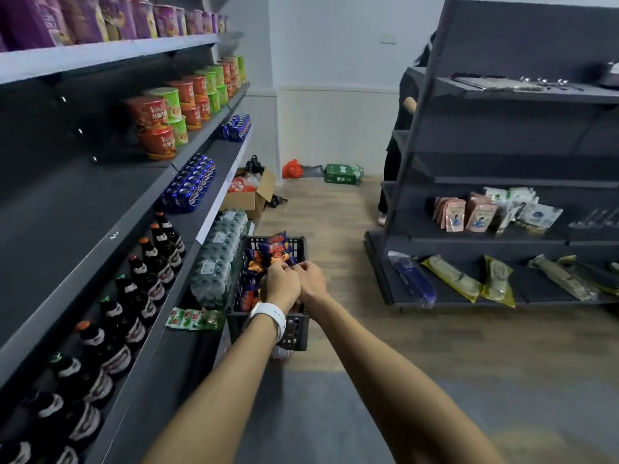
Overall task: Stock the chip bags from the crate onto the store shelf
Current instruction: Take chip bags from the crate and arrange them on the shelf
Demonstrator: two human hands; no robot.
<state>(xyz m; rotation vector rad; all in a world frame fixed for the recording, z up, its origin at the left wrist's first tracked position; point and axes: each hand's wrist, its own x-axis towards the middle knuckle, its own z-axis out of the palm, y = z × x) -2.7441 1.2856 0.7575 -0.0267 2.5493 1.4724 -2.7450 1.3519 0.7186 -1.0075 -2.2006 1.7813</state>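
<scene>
**Aisle stock record: crate of chip bags, both hands inside**

Head view.

- Crate [268, 324]: dark plastic, slotted walls, standing on the wood-look floor [385, 329] just beside the bottom level of the left-hand store shelf [174, 343].
- Chip bags [273, 251]: blue and orange packets, heaped in the crate; the farthest ones rise above its rim.
- Left hand [280, 284]: white wristband [268, 318] on the wrist, reaching into the crate, grip curled on the top edge of a chip bag.
- Right hand [311, 279]: touching the left hand, fingers bent, grip pinching the same bunch of bags.
- Left shelving, top to bottom: purple cup noodles [110, 18]; red and green noodle bowls [174, 118]; blue cans [191, 184]; dark bottles [134, 296]; wrapped packs of water bottles [217, 259] and a green-and-white packet [191, 318] on the lowest level, near the crate.
- Floor beyond: open cardboard box [251, 195], green carton [343, 174], red bag [292, 169].
- Right shelving unit [502, 128]: dark, carrying pouches and long packets [449, 277].
- A person in dark clothes [398, 135] stands partly hidden behind that unit.
</scene>
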